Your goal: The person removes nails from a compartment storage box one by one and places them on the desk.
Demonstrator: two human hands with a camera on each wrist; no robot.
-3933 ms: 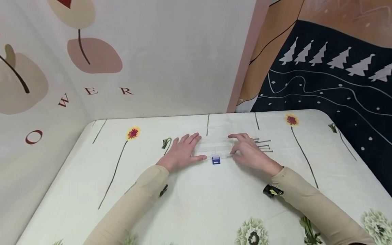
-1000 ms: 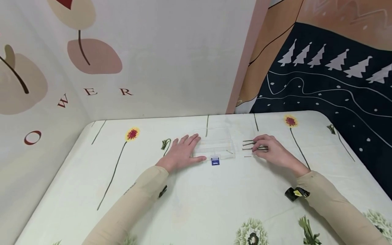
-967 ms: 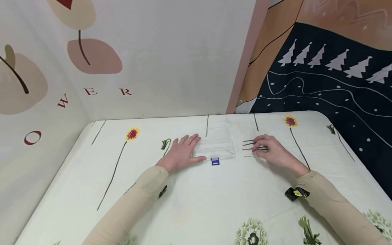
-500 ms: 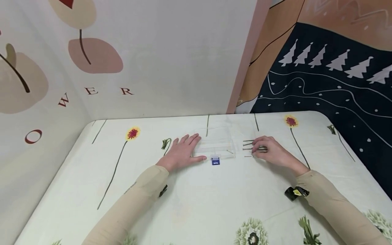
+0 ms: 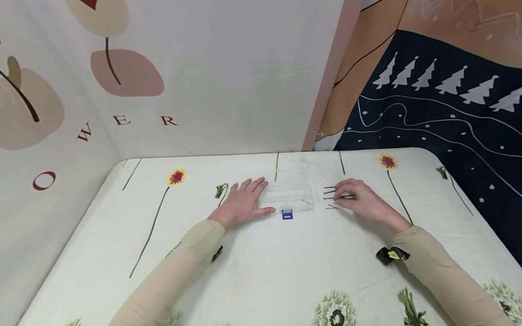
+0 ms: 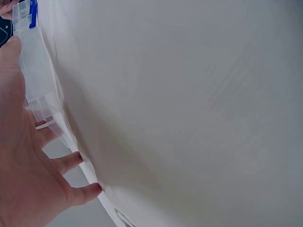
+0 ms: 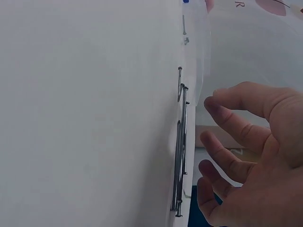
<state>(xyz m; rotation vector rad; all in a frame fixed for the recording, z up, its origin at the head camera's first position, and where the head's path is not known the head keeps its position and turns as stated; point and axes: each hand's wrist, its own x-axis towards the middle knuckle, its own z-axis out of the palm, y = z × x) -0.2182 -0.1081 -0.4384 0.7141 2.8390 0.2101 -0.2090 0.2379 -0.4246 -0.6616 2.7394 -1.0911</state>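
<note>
My left hand (image 5: pixel 244 203) lies spread over the left end of a clear plastic compartment box (image 5: pixel 289 192), its thumb along the front edge. A blue latch (image 5: pixel 287 214) marks the box's front, and a small nail (image 5: pixel 306 202) lies inside at the front right. To the right of the box, my right hand (image 5: pixel 359 197) hovers low over several long nails (image 7: pixel 180 165), its fingers bent. Its thumb and index fingertips (image 7: pixel 213 101) meet in the right wrist view, with nothing visible between them. Two short nails (image 5: pixel 331 208) lie just in front of the long ones.
The table (image 5: pixel 277 262) wears a white cloth with printed flowers. Behind it stands a pale wall hanging (image 5: pixel 228 90), with a dark tree-patterned cloth (image 5: pixel 432 104) at the right. Wrist cameras sit under both sleeves.
From over the box, my right hand has moved right to the long nails. A small nail now shows in the box. A second short nail has come into view on the cloth.
</note>
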